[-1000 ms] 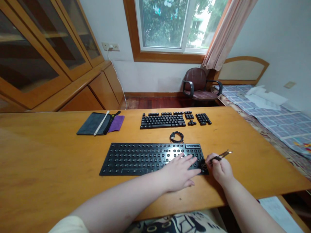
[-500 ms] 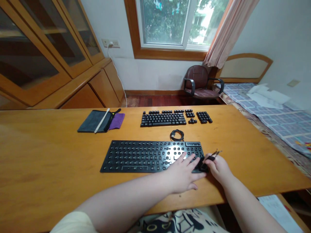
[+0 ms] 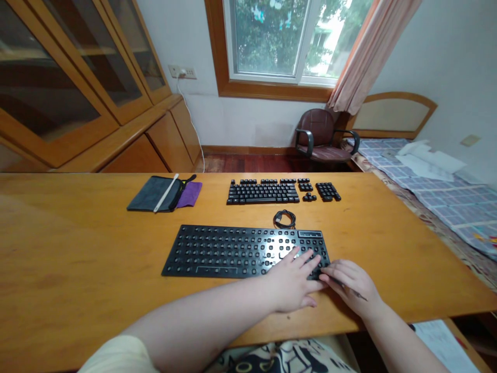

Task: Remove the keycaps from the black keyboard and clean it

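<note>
A black keyboard (image 3: 217, 254) without keycaps lies flat on the table, its switches exposed. My left hand (image 3: 293, 280) rests palm down on its right part, fingers spread over the number-pad area. At the keyboard's lower right corner, my right hand (image 3: 351, 285) pinches a thin dark wire keycap puller (image 3: 359, 295). One end of the tool sticks out below the palm; the rest is largely hidden by the fingers. Behind the keyboard sits its coiled black cable (image 3: 285, 218). Farther back, black keycaps (image 3: 264, 192) are laid out in keyboard order.
To the back left, a grey zip pouch (image 3: 149, 194) lies with a white stick (image 3: 166, 193) on top and a purple cloth (image 3: 190, 195) beside it. Beyond the wooden table (image 3: 77, 248) are a maroon chair (image 3: 320, 132), a bed (image 3: 435, 176) and a glass-fronted cabinet (image 3: 128, 119).
My right hand has turned over and shifted slightly; the tool's wire ends, pointing up and away before, now point down toward me. My left hand stays on the keyboard. The view has shifted slightly.
</note>
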Demonstrator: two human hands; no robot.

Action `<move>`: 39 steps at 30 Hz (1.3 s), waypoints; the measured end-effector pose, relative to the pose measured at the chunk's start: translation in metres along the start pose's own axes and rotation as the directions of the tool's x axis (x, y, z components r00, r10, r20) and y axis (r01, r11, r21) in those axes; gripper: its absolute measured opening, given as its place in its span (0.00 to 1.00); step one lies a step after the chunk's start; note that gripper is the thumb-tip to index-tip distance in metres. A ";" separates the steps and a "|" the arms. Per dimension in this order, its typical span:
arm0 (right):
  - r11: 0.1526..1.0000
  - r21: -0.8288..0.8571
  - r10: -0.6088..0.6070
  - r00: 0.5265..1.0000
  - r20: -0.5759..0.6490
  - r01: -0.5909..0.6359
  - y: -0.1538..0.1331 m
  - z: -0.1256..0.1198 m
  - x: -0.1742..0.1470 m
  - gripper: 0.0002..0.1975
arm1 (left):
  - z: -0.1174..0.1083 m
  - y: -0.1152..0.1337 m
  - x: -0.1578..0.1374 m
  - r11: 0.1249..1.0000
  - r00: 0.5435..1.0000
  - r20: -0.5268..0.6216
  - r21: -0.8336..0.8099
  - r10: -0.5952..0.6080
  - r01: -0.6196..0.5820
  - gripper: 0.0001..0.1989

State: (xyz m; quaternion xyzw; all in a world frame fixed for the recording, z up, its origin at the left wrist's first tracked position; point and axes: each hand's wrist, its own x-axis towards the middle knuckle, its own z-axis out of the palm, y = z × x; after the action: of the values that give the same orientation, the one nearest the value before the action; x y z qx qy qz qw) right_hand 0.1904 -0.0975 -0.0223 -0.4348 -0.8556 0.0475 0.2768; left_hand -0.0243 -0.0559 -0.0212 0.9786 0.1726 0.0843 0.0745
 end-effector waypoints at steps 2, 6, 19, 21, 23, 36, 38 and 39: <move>1.000 -0.008 -0.006 1.000 -0.029 0.006 -0.001 0.000 -0.003 0.09 | 0.000 0.000 0.000 1.000 1.000 -0.002 -0.002 0.006 -0.006 0.25; 0.999 0.021 -0.030 0.999 -0.037 0.031 0.000 0.002 -0.005 0.11 | 0.001 -0.001 0.000 1.000 1.000 -0.012 -0.017 0.011 -0.011 0.25; 0.956 0.130 0.289 0.922 -0.257 -0.263 0.010 0.009 -0.016 0.06 | 0.002 0.000 0.000 0.997 1.000 -0.011 -0.074 -0.002 0.002 0.25; 0.922 0.194 0.382 0.871 -0.307 -0.336 0.013 0.008 -0.013 0.06 | -0.001 -0.001 0.000 0.992 1.000 -0.008 -0.128 0.006 -0.007 0.26; 0.869 0.306 0.481 0.806 -0.345 -0.388 0.012 0.003 0.001 0.07 | -0.003 -0.004 0.001 0.961 0.999 -0.032 -0.275 -0.021 0.012 0.25; 0.625 0.697 0.609 0.778 -0.153 -0.352 0.010 0.044 0.130 0.16 | -0.024 -0.052 0.023 -0.468 0.643 0.238 -0.858 -0.728 -0.211 0.12; 0.648 0.698 0.552 0.819 -0.155 -0.304 0.009 0.051 0.126 0.14 | -0.024 -0.054 0.021 -0.522 0.649 0.281 -0.827 -0.707 -0.210 0.09; 0.664 0.696 0.521 0.837 -0.168 -0.274 0.009 0.052 0.124 0.13 | -0.025 -0.056 0.020 -0.537 0.653 0.299 -0.821 -0.696 -0.197 0.07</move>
State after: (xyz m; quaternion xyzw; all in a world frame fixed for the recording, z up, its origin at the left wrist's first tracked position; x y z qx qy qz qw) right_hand 0.1123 0.0124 -0.0151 -0.4921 -0.6025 0.3207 0.5403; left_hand -0.0282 0.0060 -0.0042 0.2497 0.3280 0.4182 0.8094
